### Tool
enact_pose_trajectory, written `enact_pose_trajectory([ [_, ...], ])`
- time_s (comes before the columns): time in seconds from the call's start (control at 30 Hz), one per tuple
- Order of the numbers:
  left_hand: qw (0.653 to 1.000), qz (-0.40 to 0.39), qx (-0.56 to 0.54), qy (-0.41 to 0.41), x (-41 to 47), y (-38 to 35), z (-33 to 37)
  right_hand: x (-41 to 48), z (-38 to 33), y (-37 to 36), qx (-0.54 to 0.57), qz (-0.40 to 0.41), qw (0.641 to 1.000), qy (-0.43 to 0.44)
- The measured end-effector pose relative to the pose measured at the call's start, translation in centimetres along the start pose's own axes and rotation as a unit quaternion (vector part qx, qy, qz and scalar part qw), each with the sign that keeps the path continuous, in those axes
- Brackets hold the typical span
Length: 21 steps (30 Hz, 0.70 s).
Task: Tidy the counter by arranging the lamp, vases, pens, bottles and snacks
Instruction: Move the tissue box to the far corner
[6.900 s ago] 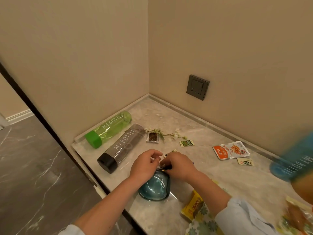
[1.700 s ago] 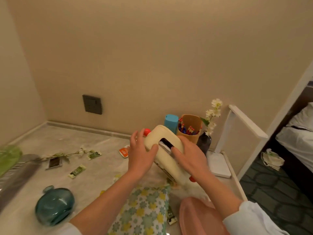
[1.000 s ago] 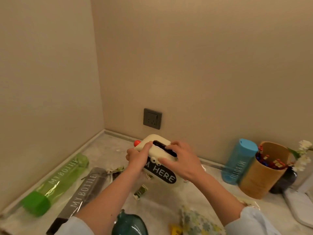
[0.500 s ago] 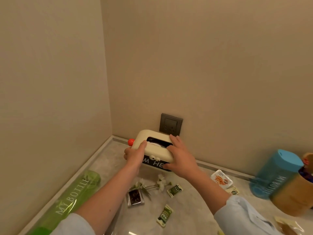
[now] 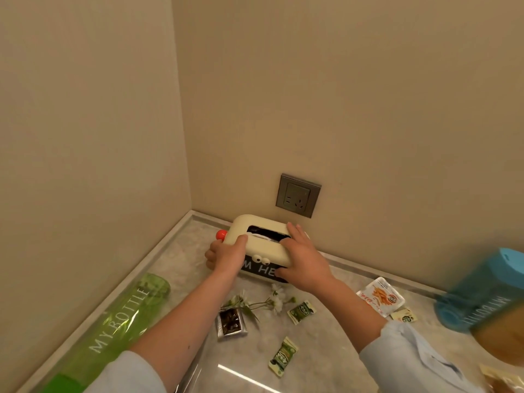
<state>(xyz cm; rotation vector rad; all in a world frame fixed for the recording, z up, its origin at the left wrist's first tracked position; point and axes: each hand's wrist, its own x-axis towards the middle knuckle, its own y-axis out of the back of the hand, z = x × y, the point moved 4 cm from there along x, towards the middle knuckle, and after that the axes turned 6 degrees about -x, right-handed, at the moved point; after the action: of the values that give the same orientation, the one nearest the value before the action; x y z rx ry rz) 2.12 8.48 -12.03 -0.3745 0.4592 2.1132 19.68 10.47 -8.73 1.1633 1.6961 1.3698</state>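
Observation:
A cream tissue box (image 5: 262,245) with a black slot, googly eyes and a red knob sits in the counter's back corner, below the wall socket. My left hand (image 5: 226,255) grips its left end, thumb on top. My right hand (image 5: 304,263) holds its right side, fingers spread over the lid and thumb on the front. A green bottle (image 5: 119,321) lies along the left wall. A blue bottle (image 5: 482,293) stands at the right, blurred. Small snack packets (image 5: 300,311) and a flower sprig (image 5: 263,302) lie scattered in front of the box.
A grey wall socket (image 5: 297,195) is just above the box. A red-and-white snack pack (image 5: 380,297) lies near the back wall. A brown cup (image 5: 502,333) stands in front of the blue bottle at the right edge. The marble counter (image 5: 326,336) has walls on two sides.
Both hands carried the tissue box from the counter's right side to the back left corner and lowered it onto the counter under the socket. The view followed to the left.

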Motion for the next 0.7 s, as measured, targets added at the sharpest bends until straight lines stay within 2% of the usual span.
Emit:
enact_pose_trajectory([
  [0.3,0.999,0.017,0.021,-0.023,-0.8,0.0,0.0,-0.7,-0.2,0.6,-0.021,-0.002,1.000,0.012],
  [0.43,0.992,0.050,0.052,-0.104,-2.4,-0.5,1.1,-2.6,0.5,0.9,0.011,0.025,1.000,-0.010],
  [0.53,0.979,0.071,0.019,-0.191,-4.8,-1.0,2.3,-4.8,2.2,2.0,0.048,0.047,0.996,-0.051],
  [0.63,0.957,0.031,-0.018,-0.287,-8.0,-3.0,3.2,-7.8,5.2,3.2,0.058,0.071,0.990,-0.106],
  [0.7,0.947,-0.056,-0.044,-0.313,-10.0,-5.0,3.3,-9.9,7.4,3.6,0.067,0.081,0.982,-0.155],
])
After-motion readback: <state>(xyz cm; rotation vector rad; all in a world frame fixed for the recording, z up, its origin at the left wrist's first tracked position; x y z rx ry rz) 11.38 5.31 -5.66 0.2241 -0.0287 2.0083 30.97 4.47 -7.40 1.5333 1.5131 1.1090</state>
